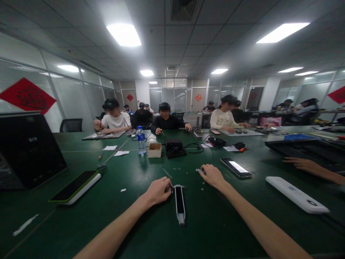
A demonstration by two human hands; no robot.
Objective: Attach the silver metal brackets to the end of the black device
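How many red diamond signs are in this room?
5: a large sign on the left glass wall, a far-left sign, a far-middle sign, a far-right sign, and a cut-off sign at right. More may be out of view.

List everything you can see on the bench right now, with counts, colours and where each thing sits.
work table: 1, green, fills the lower view
slim device: 1, black and white, between the hands
phone: 1, black with lit screen, right of the right hand
green-edged phone: 1, black and white, left side
white phone-shaped case: 1, white, right side
water bottle: 1, clear with blue cap, mid-table
cardboard box: 1, tan, beside the bottle
paper slips: 2, white, left of the bottle
co-worker's hand: 1, right edge
left hand: 1, at the device's top end
right hand: 1, near small metal bits
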